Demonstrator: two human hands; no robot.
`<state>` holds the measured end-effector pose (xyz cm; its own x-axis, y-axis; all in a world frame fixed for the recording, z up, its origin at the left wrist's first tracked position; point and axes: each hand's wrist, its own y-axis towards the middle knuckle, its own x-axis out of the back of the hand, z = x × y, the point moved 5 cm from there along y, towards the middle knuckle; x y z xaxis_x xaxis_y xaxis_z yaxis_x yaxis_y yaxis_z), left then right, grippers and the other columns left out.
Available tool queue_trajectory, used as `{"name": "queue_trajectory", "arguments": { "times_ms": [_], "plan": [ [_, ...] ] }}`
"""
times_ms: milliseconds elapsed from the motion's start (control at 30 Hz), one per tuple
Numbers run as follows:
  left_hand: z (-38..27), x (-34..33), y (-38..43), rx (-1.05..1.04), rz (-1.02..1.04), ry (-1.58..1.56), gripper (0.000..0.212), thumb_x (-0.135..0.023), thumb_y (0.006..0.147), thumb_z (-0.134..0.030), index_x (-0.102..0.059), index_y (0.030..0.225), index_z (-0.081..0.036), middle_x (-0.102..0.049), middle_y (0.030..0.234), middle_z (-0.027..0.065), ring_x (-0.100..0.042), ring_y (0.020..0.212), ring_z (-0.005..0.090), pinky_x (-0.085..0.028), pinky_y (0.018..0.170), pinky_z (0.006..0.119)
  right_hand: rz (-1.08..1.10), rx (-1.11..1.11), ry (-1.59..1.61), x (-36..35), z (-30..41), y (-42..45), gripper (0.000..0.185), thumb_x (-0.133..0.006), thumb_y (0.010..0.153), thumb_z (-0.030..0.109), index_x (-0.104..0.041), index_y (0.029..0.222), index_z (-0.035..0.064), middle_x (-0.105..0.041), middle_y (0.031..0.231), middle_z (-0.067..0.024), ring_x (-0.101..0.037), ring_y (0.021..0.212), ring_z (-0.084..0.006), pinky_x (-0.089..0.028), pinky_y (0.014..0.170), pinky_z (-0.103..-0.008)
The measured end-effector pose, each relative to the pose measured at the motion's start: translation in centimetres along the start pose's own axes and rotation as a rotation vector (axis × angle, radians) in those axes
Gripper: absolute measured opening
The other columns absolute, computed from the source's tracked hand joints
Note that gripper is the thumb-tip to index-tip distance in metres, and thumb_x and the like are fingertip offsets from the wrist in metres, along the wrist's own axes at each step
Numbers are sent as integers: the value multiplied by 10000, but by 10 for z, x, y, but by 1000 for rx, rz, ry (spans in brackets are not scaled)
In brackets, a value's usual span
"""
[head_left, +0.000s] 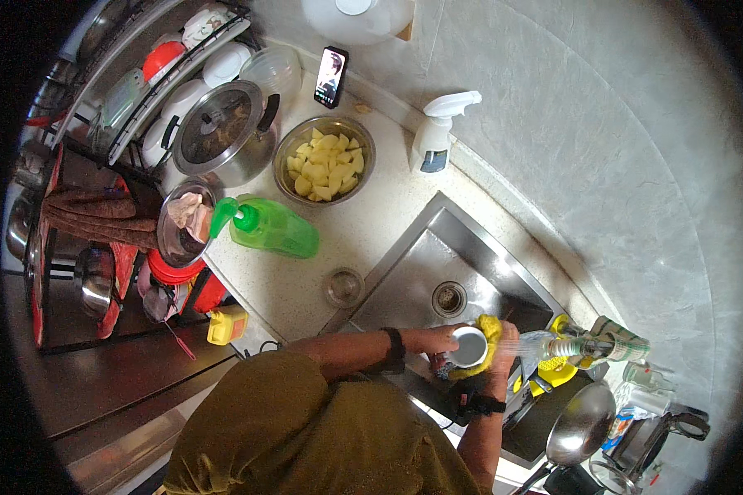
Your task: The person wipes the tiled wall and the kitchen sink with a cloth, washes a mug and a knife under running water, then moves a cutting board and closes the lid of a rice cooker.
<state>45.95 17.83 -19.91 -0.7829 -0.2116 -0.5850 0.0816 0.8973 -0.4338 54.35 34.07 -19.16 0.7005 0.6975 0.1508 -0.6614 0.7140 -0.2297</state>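
A white mug (469,346), its open mouth turned up toward me, is above the front of the stainless steel sink (402,288). My left hand (432,343) grips the mug from its left side, thumb at the rim. On the far side my right hand (505,351) presses a yellow scrubbing cloth (488,328) around the mug's outside. Water sprays from the faucet (566,346) toward my right hand; a checked cloth (619,340) is wrapped about the faucet. The drain (449,299) is uncovered.
On the counter are a glass (344,288), a green pump bottle (275,228), a bowl of cut potatoes (325,164), a lidded pot (220,133), a white spray bottle (433,136) and a lit phone (331,77). A wok (582,424) lies right of the sink.
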Motion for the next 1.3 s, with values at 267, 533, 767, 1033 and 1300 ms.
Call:
{"name": "queue_trajectory", "arguments": {
  "times_ms": [267,533,767,1033,1300],
  "plan": [
    [-3,9,25,-715,-95,631,487,-492,854,-112,-350,1319,-92,-588,794,127,-551,463,160,-488,419,287,70,-260,-2,23,-137,-42,332,-447,948,295,-563,1126,40,-563,1139,-38,-483,1063,-147,-420,870,-312],
    [-23,-1,30,-201,-294,377,345,-471,909,-245,-495,1136,13,-591,669,136,-565,413,178,-456,357,314,156,-501,867,-14,24,-66,510,-420,927,498,-456,1267,121,-544,1222,-64,-541,1091,-264,-486,854,-473],
    [15,6,68,179,-138,54,527,-444,889,-568,-578,1065,-89,-628,811,45,-598,632,135,-531,580,396,-32,-205,645,-16,20,-53,530,-587,867,351,-426,1270,47,-533,1172,-82,-534,1053,-230,-428,917,-389],
    [-3,-17,72,-294,-158,989,383,-547,847,-325,-579,1035,8,-591,994,135,-576,709,233,-469,787,414,-191,-260,731,-11,2,-36,447,-515,896,464,-553,1096,66,-623,1008,-55,-611,876,-196,-489,801,-346],
    [-61,-56,32,-368,-169,853,342,-546,881,-287,-540,932,52,-587,886,180,-558,839,292,-433,732,348,-260,-506,590,24,-26,-31,452,-492,912,455,-566,1097,49,-630,1019,-80,-614,903,-225,-491,807,-370]
  ]
}}
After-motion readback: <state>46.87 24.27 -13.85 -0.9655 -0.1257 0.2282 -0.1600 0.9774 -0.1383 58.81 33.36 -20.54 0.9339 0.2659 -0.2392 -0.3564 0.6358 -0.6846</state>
